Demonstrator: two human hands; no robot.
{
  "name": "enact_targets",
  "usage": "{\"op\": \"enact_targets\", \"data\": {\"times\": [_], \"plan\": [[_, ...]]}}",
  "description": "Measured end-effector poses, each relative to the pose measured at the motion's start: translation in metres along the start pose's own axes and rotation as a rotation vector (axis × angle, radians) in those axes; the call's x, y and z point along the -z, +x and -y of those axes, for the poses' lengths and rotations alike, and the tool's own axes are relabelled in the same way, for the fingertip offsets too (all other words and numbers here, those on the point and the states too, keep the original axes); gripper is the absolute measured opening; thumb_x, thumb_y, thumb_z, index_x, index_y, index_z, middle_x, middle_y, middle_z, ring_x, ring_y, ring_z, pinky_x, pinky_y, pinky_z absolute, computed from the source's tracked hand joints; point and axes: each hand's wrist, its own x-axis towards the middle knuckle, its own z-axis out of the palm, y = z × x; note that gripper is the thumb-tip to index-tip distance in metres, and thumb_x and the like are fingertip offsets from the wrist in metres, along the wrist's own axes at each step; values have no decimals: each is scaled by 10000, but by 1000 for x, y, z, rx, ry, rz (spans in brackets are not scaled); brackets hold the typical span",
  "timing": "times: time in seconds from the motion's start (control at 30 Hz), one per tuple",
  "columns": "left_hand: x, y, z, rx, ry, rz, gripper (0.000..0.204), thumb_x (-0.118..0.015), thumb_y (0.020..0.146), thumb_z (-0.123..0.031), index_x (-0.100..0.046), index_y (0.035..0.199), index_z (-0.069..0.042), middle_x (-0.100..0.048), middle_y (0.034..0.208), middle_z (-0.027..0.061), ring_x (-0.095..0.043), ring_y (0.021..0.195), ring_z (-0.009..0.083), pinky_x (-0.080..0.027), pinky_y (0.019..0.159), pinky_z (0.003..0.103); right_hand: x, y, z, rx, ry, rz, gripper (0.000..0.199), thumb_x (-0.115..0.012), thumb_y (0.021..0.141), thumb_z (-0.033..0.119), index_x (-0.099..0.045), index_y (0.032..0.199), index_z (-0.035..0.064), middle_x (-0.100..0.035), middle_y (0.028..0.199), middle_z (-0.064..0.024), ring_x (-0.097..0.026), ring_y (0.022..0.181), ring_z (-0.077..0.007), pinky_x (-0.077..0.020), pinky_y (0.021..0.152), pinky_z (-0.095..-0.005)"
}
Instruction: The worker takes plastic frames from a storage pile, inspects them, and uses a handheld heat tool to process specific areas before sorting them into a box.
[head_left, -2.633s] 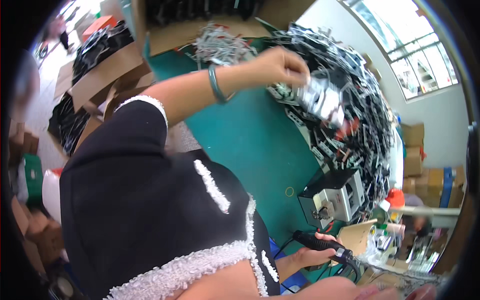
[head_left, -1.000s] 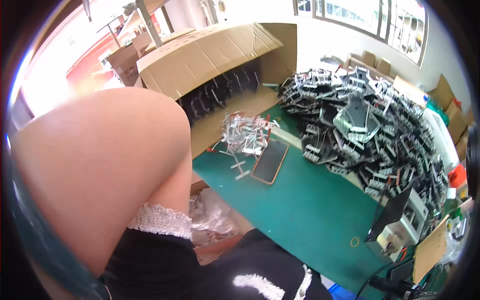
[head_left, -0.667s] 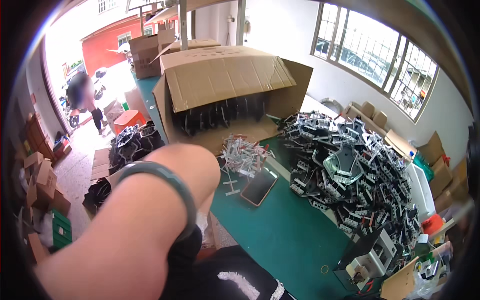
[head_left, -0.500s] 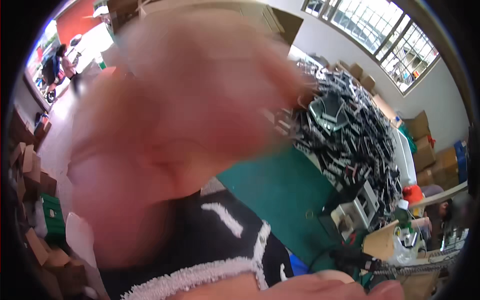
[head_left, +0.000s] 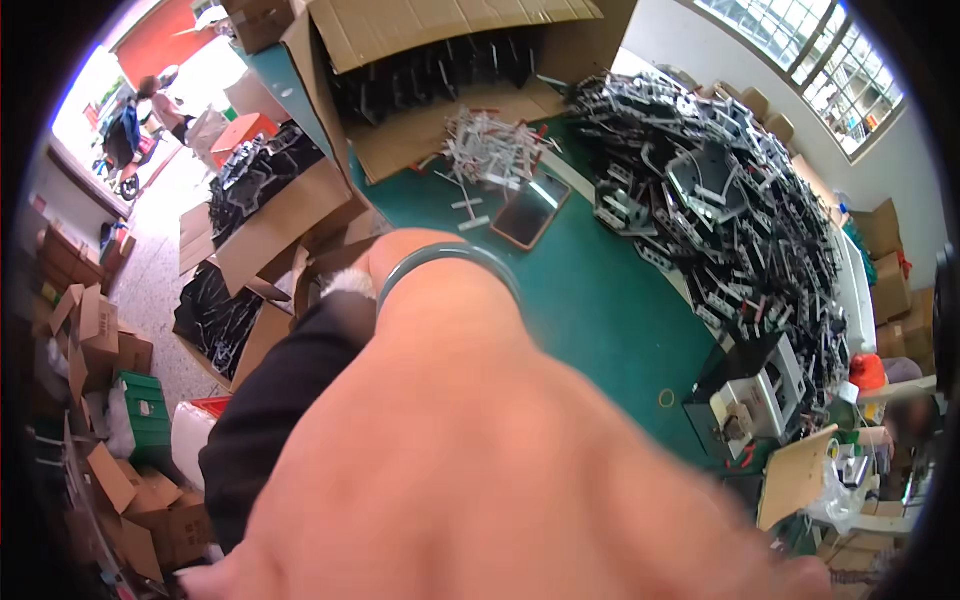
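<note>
My left hand (head_left: 450, 470) fills the lower middle of the head view, very close, its back showing. Its fingers run out of the picture toward the lower edge, so their pose is hidden. A grey-green bangle (head_left: 450, 255) circles the wrist, and the bent arm in a black sleeve (head_left: 290, 400) lies to the left. Beyond the wrist, a phone (head_left: 530, 212) rests on the green tabletop (head_left: 610, 310) beside a pile of small white plastic pieces (head_left: 490, 150). Some blurred skin shows at the lower right edge; I cannot tell whether it is my right hand.
A big cardboard box (head_left: 460, 30) with black parts stands at the back. On the right lies a large heap of black and grey parts (head_left: 720, 220), with a small machine (head_left: 745, 400) in front. Boxes of black parts and a green crate (head_left: 140, 410) are at left.
My left hand has come from the upper middle down close to the lower edge, uncovering the box, white pieces and phone. The other hand's fingers at the bottom have mostly gone from view.
</note>
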Motion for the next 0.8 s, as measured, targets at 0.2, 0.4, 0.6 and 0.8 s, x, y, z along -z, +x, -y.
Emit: {"op": "enact_targets", "data": {"times": [0.2,0.4,0.6,0.8], "plan": [[-3,-25,-59,183,-66,118,541,-514,950,-436,-580,1153,61,-587,1162,236,-601,934,360,-494,795,494,65,-50,27,-652,614,621,967,-245,840,752,-305,1443,-1,-355,1481,-138,-232,1409,-341,-178,1141,-470],[38,-167,-64,970,811,-776,378,-743,812,-243,-667,1113,-27,-633,1155,116,-618,998,178,-476,885,320,63,-114,30,-1104,-97,201,217,-638,842,254,-654,908,48,-682,923,-135,-672,914,-356,-520,844,-482],[93,-418,-134,1794,1847,-1634,613,-758,680,-465,-646,1081,-15,-660,1070,230,-646,1001,320,-516,853,408,59,-161,50,-1300,-397,-100,463,-624,889,395,-603,1029,-47,-644,995,-226,-649,904,-343,-531,821,-462],[95,-445,-121,2159,1578,-1127,666,-707,690,-578,-677,1045,-16,-677,1037,200,-648,954,346,-512,834,396,59,-185,36,-1544,-538,-7,308,-575,927,170,-580,1119,-71,-636,1038,-193,-632,953,-273,-506,870,-392]]}}
